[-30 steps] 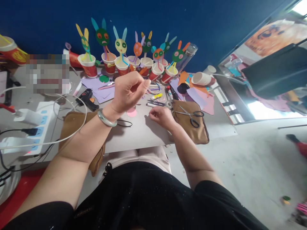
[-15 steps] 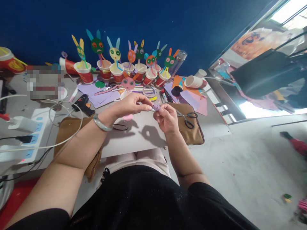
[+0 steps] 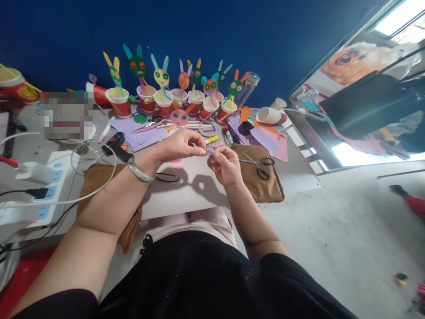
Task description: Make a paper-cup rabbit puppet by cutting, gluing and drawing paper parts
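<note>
Head view, 2 hands [image 3: 184, 145] pinching 1 small purple piece [image 3: 210, 151], hands apart 1 second earlier

Scissors [image 3: 259, 164] lie on a brown pouch [image 3: 265, 186].

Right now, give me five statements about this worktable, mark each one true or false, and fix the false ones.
1. The left hand and the right hand both pinch at a small purple piece. True.
2. The pale bracelet is on the right wrist. False: it is on the left wrist.
3. The scissors lie on a brown pouch. True.
4. The scissors' blades are closed together. False: they are spread apart.
5. The black glue gun lies to the right of the scissors. False: it lies to their left, beside purple paper.
</note>
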A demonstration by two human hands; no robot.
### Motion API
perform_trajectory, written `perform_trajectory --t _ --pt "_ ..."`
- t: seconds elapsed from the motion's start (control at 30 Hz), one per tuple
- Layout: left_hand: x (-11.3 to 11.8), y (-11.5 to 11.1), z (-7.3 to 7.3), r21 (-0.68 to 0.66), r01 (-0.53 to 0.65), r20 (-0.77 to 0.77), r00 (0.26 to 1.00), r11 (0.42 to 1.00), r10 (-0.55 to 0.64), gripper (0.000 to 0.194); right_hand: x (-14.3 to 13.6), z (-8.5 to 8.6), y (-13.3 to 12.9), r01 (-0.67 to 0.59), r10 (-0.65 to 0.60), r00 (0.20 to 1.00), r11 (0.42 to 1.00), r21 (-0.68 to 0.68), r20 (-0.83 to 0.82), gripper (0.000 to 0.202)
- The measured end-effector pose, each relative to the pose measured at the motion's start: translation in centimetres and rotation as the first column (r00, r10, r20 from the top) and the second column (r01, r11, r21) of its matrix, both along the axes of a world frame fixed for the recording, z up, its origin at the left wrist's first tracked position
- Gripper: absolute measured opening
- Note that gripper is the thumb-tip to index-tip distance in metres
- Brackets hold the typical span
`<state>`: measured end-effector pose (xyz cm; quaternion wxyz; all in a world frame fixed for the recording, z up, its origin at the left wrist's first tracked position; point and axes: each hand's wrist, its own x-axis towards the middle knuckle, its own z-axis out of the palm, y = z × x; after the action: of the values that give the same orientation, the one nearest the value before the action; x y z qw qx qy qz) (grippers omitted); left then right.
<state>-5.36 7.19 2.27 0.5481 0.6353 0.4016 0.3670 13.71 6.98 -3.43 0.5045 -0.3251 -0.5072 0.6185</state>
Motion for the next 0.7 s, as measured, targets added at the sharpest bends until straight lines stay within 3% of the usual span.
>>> perform_trajectory --t 0.2,0.43,0.53,0.7 --pt "-1.3 0.0 0.5 0.021 -0.002 -0.063 0.998 1.000 0.004 0.014 0.0 -0.5 0.0 0.013 -0.013 0.999 1.000 -0.001 0.033 0.044" --pt "-6.8 -1.2 2.6 0.183 -0.199 -0.292 0.924 0.963 0.246 0.012 0.7 -0.3 2.3 0.179 -0.183 0.980 0.982 0.067 0.072 0.040" --pt "-8.4 -1.3 1.8 0.181 -0.290 -0.334 0.880 0.940 0.336 0.012 0.3 -0.5 5.1 0.264 -0.286 0.951 0.950 0.168 0.119 0.040" --pt "-10.0 -1.0 -1.4 0.094 -0.422 -0.302 0.851 0.902 0.430 0.011 -2.1 -1.3 10.1 0.272 -0.347 0.911 0.911 0.310 0.222 0.032"
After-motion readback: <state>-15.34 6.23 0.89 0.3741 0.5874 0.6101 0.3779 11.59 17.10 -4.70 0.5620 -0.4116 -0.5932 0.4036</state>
